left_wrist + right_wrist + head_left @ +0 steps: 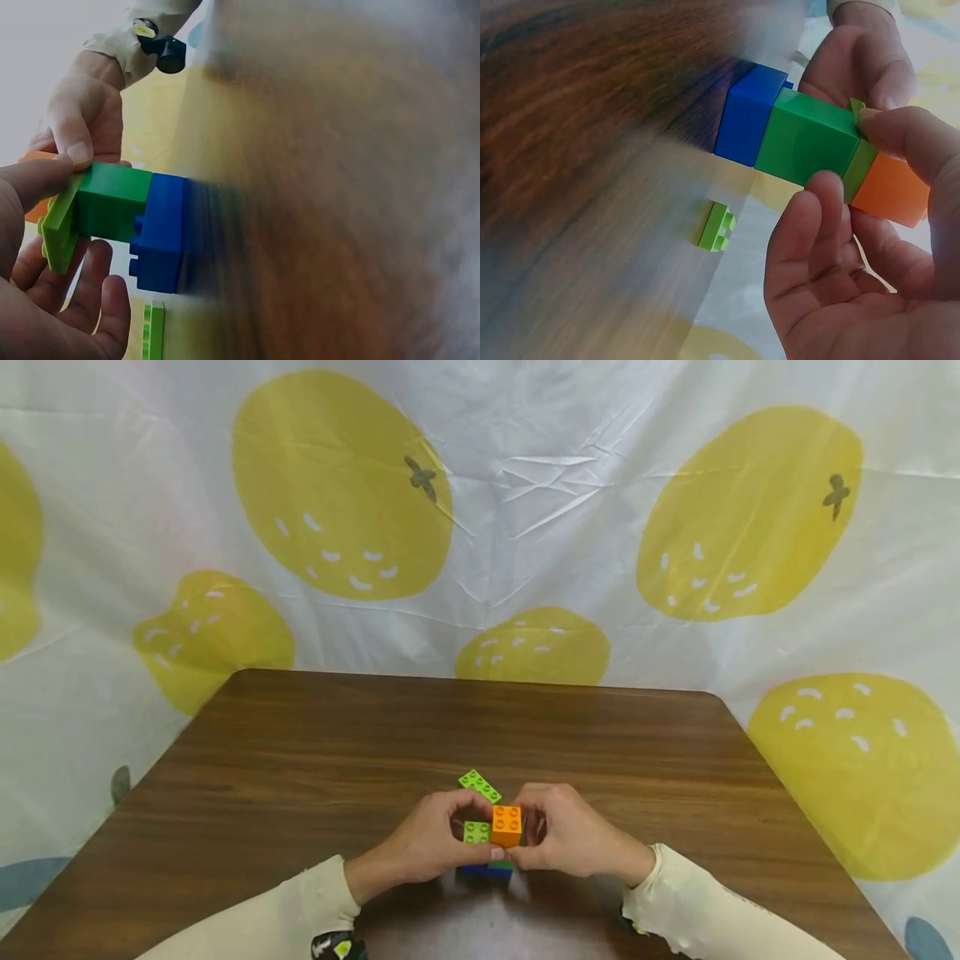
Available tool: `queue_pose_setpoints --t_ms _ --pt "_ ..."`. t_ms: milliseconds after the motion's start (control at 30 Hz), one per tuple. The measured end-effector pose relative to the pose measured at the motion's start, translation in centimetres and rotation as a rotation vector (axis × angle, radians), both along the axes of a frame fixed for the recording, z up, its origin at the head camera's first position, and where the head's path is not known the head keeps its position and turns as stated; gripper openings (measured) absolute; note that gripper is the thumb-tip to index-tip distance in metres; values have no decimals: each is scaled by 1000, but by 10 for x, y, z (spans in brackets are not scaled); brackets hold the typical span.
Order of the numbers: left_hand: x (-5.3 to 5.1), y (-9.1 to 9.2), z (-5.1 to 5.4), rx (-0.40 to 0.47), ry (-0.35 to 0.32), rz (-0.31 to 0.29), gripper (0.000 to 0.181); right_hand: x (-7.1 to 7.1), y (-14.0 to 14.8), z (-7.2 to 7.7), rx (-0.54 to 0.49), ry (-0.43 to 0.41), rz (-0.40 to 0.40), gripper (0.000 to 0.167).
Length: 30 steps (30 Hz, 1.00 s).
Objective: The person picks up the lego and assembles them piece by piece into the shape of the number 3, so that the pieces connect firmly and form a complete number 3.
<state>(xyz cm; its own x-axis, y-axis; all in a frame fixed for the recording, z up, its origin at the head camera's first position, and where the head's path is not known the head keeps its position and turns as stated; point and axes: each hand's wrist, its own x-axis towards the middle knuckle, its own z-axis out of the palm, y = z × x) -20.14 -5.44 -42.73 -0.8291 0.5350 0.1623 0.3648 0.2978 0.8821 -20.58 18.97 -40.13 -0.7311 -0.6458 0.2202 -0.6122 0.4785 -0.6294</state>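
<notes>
A small stack of toy building bricks stands between the hands. Its bottom is a blue brick, with a green brick on one side of its top. Across the green brick lies a thin lime plate, which overhangs toward the left hand. An orange brick forms the top. My left hand pinches the lime plate beside the orange brick, thumb at the near side. From the right, my right hand grips the orange brick, its thumb near the seam with the lime plate. Some fingertips are hidden behind the bricks.
A loose lime brick lies on the brown wooden table, just behind the stack. A white cloth printed with yellow fruit hangs beyond the table's far edge.
</notes>
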Motion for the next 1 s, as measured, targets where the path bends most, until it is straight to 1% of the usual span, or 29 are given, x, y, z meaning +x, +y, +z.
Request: queue_pose_setpoints --t_ms 167,300,467,533,633,733,900,1000 --pt "-2 -1 -1 8 0 -5 35 -2 2 1 3 -11 13 27" --pt "-3 -2 0 -4 23 -8 35 -3 6 4 -13 -34 42 26" --pt "-4 -3 1 -45 64 -1 35 -6 9 12 -86 -78 62 28" --pt "-4 -4 1 -56 73 -1 35 -8 9 16 -116 -78 62 27" --pt "-5 -4 1 -65 72 1 35 -12 8 21 -143 -71 44 23" --pt "-4 -5 1 -61 65 -2 36 -17 5 24 -139 -79 -12 19" --pt "-4 -5 1 -52 66 -16 37 -29 0 22 -109 -100 -93 17" --pt "-4 -5 2 -60 85 -11 37 -38 -4 19 -89 -67 -115 20"
